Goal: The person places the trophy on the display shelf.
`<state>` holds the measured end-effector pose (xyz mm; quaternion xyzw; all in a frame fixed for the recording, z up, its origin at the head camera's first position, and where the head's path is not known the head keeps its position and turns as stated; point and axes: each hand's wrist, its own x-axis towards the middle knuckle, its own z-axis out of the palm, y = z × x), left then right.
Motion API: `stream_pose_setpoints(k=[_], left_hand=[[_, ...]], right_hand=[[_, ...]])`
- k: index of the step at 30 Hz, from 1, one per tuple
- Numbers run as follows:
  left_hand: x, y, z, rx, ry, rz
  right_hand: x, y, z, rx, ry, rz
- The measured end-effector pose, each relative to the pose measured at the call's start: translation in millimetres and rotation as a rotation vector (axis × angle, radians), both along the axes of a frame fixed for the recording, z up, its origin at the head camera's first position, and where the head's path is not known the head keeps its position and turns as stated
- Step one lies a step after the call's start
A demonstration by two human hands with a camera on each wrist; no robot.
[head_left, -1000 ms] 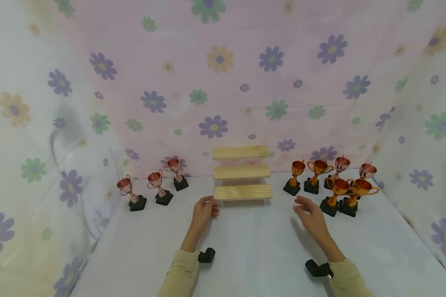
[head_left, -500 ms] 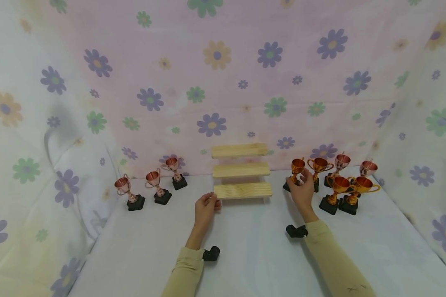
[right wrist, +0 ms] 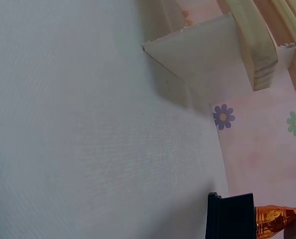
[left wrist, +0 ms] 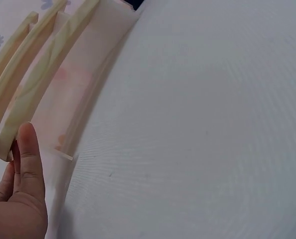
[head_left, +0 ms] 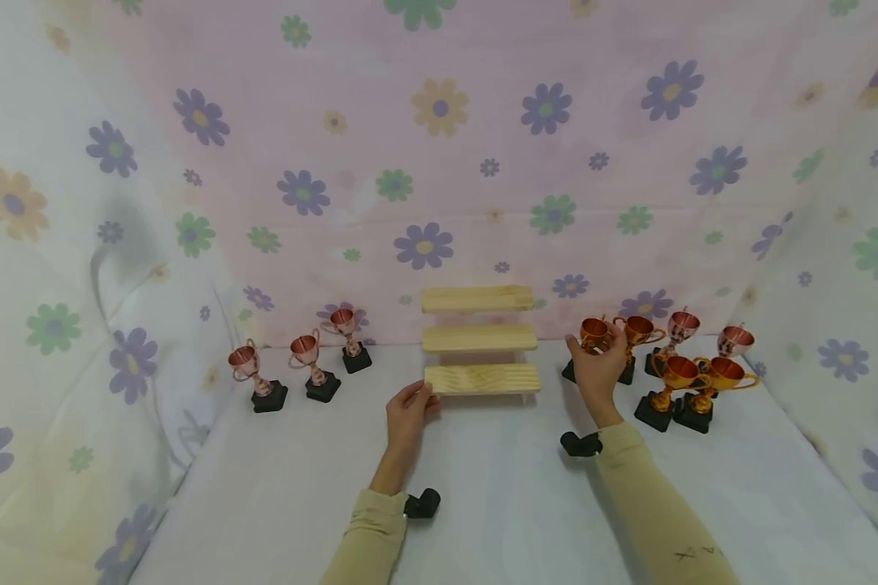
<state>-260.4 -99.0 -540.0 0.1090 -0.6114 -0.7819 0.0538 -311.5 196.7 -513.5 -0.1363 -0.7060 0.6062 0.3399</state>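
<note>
Three planks on the shelf (head_left: 480, 337); my left hand (head_left: 406, 413) pinches the left end of the lowest plank (head_left: 483, 379). Nine trophies: three rose-gold ones (head_left: 306, 349) left of the shelf, two rose-gold cups (head_left: 682, 327) and four gold at right. My right hand (head_left: 600, 370) grips the leftmost gold trophy (head_left: 594, 328), right of the shelf; my fingers hide its stem, right wrist view crops its cup. Can't tell if it's lifted. Rear rose-gold bases partly covered.

White table (head_left: 497, 496), wooden stand (head_left: 480, 338), trophies (head_left: 316, 375)
</note>
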Motion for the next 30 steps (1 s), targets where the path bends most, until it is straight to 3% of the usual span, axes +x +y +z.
stream_pose_setpoints(k=[6, 11, 17, 25, 30], left_hand=[[-1.0, 1.7, -1.4, 0.054, -0.035, 0.013], [-1.5, 1.7, -1.7, 0.125, -0.095, 0.027], [-0.5, 0.2, -0.3, 0.159, -0.110, 0.027], [-1.0, 0.7, 10.0, 0.133, -0.122, 0.025], [-3.0, -1.0, 11.8, 0.131, -0.154, 0.021]], right_hand=[[4.1, 0.1, 0.9, 0.024, 0.015, 0.011], [11.1, -1.4, -0.6, 0.049, 0.069, 0.075], [22.3, -4.0, 5.9, 0.106, 0.091, 0.146], [42.6, -6.6, 34.5, 0.149, 0.114, 0.216], [65.2, -19.0, 68.9, 0.196, 0.142, 0.272]])
